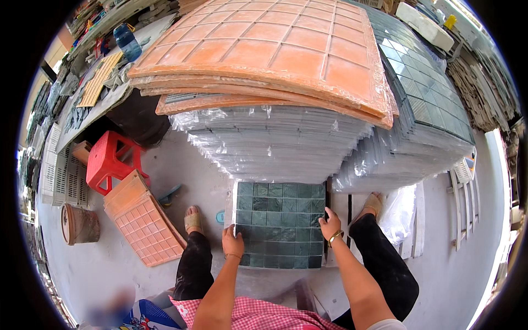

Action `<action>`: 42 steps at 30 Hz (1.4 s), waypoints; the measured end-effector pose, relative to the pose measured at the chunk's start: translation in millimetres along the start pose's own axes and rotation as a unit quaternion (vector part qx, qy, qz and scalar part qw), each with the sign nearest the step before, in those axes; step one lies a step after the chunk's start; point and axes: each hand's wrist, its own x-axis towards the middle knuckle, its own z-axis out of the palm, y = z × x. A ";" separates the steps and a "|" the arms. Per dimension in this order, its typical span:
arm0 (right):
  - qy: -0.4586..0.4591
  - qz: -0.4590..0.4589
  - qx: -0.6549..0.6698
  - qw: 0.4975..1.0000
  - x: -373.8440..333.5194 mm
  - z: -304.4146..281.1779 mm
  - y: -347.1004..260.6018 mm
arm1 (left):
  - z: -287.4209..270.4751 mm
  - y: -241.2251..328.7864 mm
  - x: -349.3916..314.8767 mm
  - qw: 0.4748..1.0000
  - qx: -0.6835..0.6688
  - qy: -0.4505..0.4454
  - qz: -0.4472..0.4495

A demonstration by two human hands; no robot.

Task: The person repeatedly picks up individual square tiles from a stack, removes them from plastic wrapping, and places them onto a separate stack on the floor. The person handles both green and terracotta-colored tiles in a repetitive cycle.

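A dark green mosaic tile sheet (280, 225), made of small squares in a grid, lies flat in front of me between my feet. My left hand (232, 243) grips its left edge near the lower corner, the thumb side against the tiles. On the opposite side my right hand (330, 224) is closed on the right edge, somewhat farther up. Some fingers of both hands are hidden at the sheet's sides. What the sheet rests on is mostly covered by it.
Beyond the sheet rises a tall stack of plastic-wrapped tile sheets (269, 146), topped by orange gridded trays (264, 49). More green sheets (423, 82) are piled right. At left are a red stool (113, 159), leaning orange trays (146, 225) and a bucket (80, 224).
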 end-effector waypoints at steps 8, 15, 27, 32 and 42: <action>0.112 0.276 0.015 0.954 -89.2 16.9 12.6 | 31.6 -32.9 -55.1 0.960 -0.108 0.077 -0.247; -0.004 0.488 0.142 0.861 -85.3 -6.5 3.2 | 29.2 -29.9 -61.5 0.963 -0.078 0.065 -0.249; 0.006 0.630 0.500 0.594 -112.9 21.1 4.2 | 20.8 -20.5 -68.0 0.998 -0.018 -0.005 -0.058; -0.036 0.601 0.496 0.626 -113.0 21.0 6.5 | 12.9 -19.6 -62.4 0.988 -0.024 -0.023 -0.152; -0.135 0.240 0.002 0.961 -101.1 9.9 5.2 | 10.8 -24.4 -62.6 0.987 -0.025 -0.040 -0.154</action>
